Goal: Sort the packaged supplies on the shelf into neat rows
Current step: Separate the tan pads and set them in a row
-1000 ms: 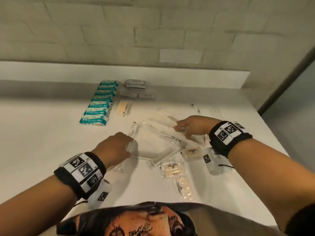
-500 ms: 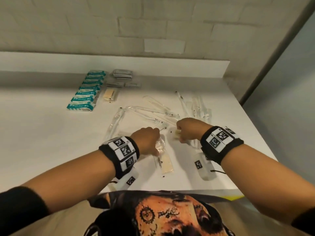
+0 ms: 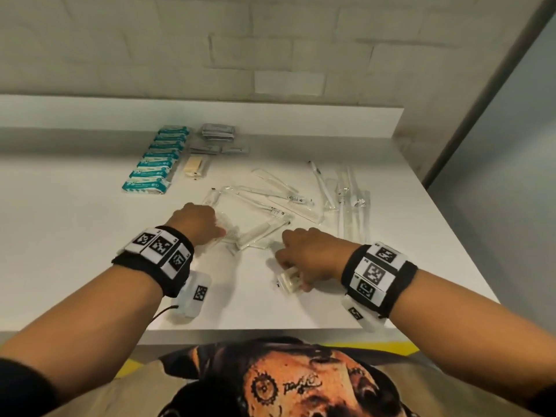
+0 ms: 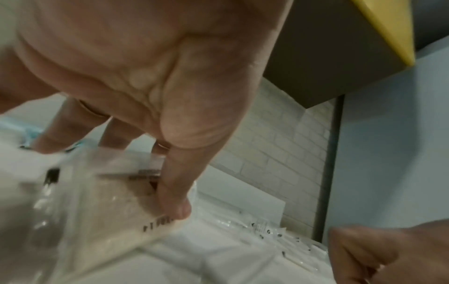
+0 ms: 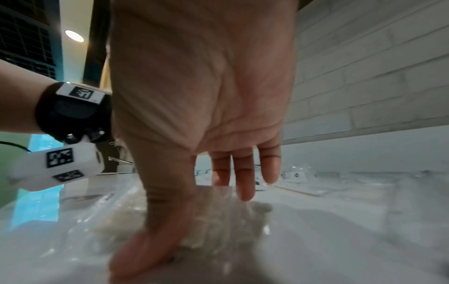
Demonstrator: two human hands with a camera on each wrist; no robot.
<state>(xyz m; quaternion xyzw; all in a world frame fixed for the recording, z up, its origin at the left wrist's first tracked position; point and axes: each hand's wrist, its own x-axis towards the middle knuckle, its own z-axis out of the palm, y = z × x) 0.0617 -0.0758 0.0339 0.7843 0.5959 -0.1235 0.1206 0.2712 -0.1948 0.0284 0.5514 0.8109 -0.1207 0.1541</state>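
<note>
Pinching clear packets on the table (image 3: 90, 251): left hand (image 3: 195, 222) at a comb packet (image 3: 255, 236), right hand (image 3: 313, 257) at a beige packet (image 3: 288, 281) lower center.

Blurred in both wrist views: clear packets (image 4: 102, 201) under the left hand (image 4: 150, 80). Right hand's (image 3: 310, 254) fingertips hidden from the head view.
</note>
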